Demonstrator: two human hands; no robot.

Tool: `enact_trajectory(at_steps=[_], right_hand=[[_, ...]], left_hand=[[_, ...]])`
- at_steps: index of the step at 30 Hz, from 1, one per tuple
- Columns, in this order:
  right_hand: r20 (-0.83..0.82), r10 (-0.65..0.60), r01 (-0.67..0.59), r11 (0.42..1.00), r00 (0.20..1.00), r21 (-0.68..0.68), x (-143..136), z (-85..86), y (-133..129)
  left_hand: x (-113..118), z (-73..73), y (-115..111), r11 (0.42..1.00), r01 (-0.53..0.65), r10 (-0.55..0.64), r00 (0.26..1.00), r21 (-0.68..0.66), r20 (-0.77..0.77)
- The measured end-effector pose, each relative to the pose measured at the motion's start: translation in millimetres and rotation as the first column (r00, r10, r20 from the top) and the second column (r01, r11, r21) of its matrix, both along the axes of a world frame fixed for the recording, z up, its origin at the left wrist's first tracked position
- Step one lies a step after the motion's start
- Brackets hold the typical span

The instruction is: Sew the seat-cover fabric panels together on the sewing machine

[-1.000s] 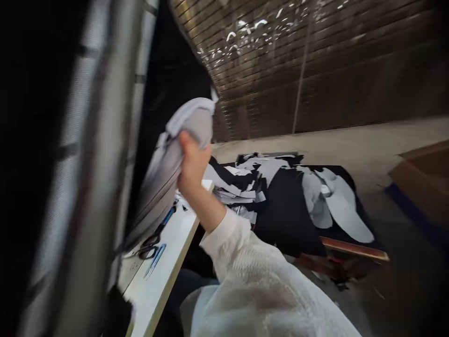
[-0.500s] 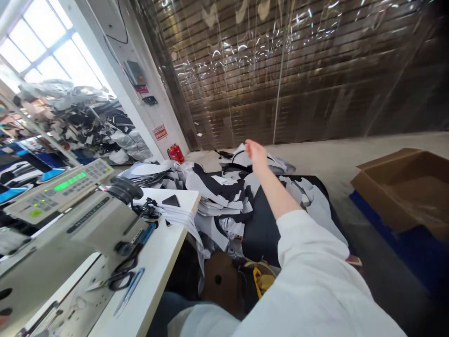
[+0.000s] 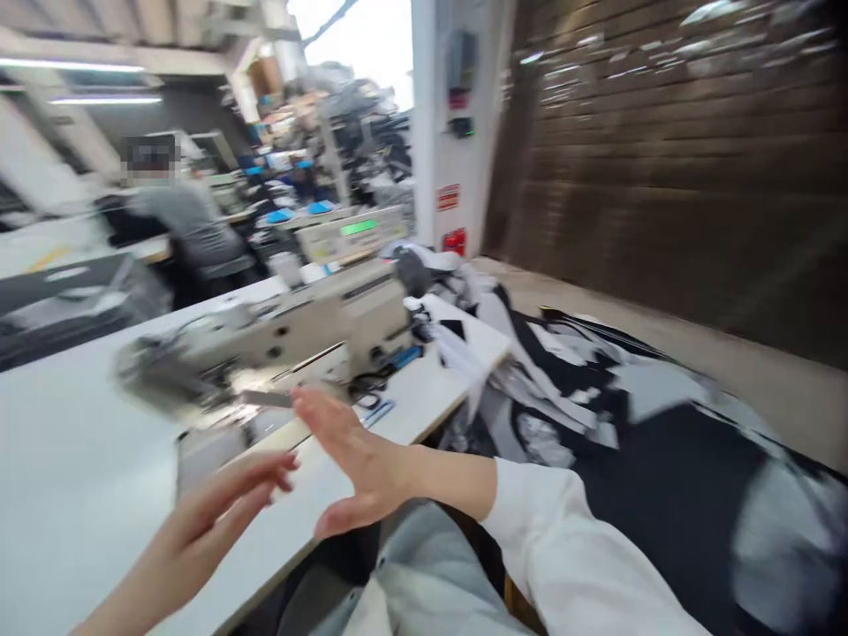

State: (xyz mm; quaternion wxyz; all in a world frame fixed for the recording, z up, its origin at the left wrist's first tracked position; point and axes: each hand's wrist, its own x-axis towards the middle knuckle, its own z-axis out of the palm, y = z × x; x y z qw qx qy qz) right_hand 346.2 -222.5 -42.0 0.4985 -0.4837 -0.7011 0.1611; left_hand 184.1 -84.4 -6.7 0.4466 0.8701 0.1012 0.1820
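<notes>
My left hand (image 3: 218, 521) hovers over the front edge of the white sewing table (image 3: 72, 477), fingers loosely bent and apart, holding nothing that I can see. Just to its right, my right hand (image 3: 361, 455) is stretched out with the thumb spread wide and nothing in the palm. Its fingertips overlap the view of the lit needle area of the sewing machine (image 3: 311, 318); a short grey strip (image 3: 265, 399) shows beside them, and I cannot tell whether they touch. Dark-handled scissors (image 3: 367, 386) and a blue tool (image 3: 379, 412) lie on the tabletop beyond my right hand.
Grey and black cut fabric pieces (image 3: 563, 353) are heaped right of the table, with a black sheet (image 3: 662, 477) nearer me. A dark phone-like object (image 3: 454, 329) lies at the table's far end. A co-worker (image 3: 192, 221) sits farther back on the left. Motion blurs the surroundings.
The view has swung left. My right hand has come back from over the fabric heap to the machine's front, and my left hand has come into view beside it.
</notes>
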Motion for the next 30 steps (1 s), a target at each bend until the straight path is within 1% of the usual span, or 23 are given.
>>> enact_trajectory(at_steps=[1,2,3,4,5,6,8,11,13,15,17,19,20,22,23,24,25,26,27,28,29,30], right_hand=[[-0.117,0.115,-0.118,0.993,0.986,-0.014,-11,-1.3,14],[-0.258,0.219,-0.233,0.972,0.941,-0.025,-20,-3.3,28],[-0.387,0.300,-0.339,0.940,0.872,-0.035,-29,-5.8,42],[-0.489,0.343,-0.416,0.908,0.802,-0.045,-38,-8.5,55],[-0.555,0.358,-0.465,0.883,0.751,-0.060,-47,-11.4,68],[-0.586,0.361,-0.497,0.864,0.725,-0.083,-55,-14.3,79],[-0.588,0.352,-0.521,0.842,0.728,-0.141,-69,-20.0,99],[-0.522,0.356,-0.517,0.832,0.775,-0.201,-83,-28.5,125],[-0.426,0.379,-0.497,0.842,0.822,-0.208,-89,-34.6,142],[-0.238,0.395,-0.442,0.875,0.887,-0.196,-96,-41.4,160],[0.000,0.364,-0.360,0.921,0.932,-0.150,-106,-50.5,179],[0.201,0.312,-0.300,0.950,0.929,-0.087,-119,-63.7,199],[0.282,0.297,-0.291,0.955,0.912,-0.066,-126,-72.1,210],[0.444,0.302,-0.312,0.949,0.844,-0.053,-145,-91.5,234],[0.521,0.312,-0.336,0.940,0.794,-0.050,-157,-101.3,248],[0.589,0.320,-0.367,0.929,0.742,-0.042,-169,-110.4,261],[0.657,0.337,-0.424,0.905,0.675,-0.029,-183,-118.1,274],[0.719,0.364,-0.494,0.869,0.592,-0.032,-198,-124.1,286],[0.766,0.384,-0.554,0.831,0.515,-0.044,-212,-128.3,296],[0.792,0.390,-0.587,0.808,0.470,-0.050,-224,-131.0,305],[0.800,0.389,-0.603,0.797,0.457,-0.042,-234,-132.8,312],[0.795,0.390,-0.608,0.793,0.465,-0.034,-240,-134.2,318]], left_hand=[[-7,-6.1,2,0.996,-0.040,0.041,0.999,-0.080,0.021],[-12,-12.0,5,0.981,-0.094,0.109,0.991,-0.168,0.082],[-16,-17.6,8,0.967,-0.141,0.177,0.971,-0.212,0.162],[-19,-22.6,11,0.960,-0.176,0.225,0.949,-0.219,0.222],[-22,-26.9,15,0.957,-0.204,0.253,0.935,-0.207,0.249],[-25,-30.6,20,0.954,-0.229,0.274,0.928,-0.192,0.254],[-32,-36.3,28,0.942,-0.268,0.310,0.926,-0.201,0.215],[-41,-43.0,43,0.897,-0.316,0.388,0.898,-0.310,0.206],[-46,-47.5,56,0.864,-0.322,0.433,0.868,-0.387,0.244],[-52,-52.6,71,0.836,-0.316,0.470,0.834,-0.449,0.288],[-60,-59.4,87,0.815,-0.308,0.492,0.814,-0.490,0.307],[-74,-69.9,101,0.785,-0.296,0.512,0.805,-0.545,0.300],[-82,-77.3,107,0.754,-0.298,0.538,0.792,-0.586,0.289],[-104,-96.0,122,0.657,-0.320,0.613,0.753,-0.683,0.238],[-119,-106.3,131,0.599,-0.368,0.663,0.726,-0.711,0.182],[-139,-116.0,142,0.537,-0.443,0.709,0.698,-0.718,0.099],[-164,-124.4,153,0.469,-0.552,0.767,0.641,-0.689,0.008],[-195,-130.5,164,0.376,-0.678,0.843,0.534,-0.632,-0.071],[-232,-133.8,172,0.274,-0.769,0.907,0.406,-0.577,-0.111],[-275,-134.2,176,0.164,-0.833,0.957,0.265,-0.528,-0.121],[-321,-132.1,173,0.047,-0.876,0.986,0.116,-0.481,-0.116],[-369,-127.9,165,-0.086,-0.899,0.994,-0.046,-0.429,-0.103]])
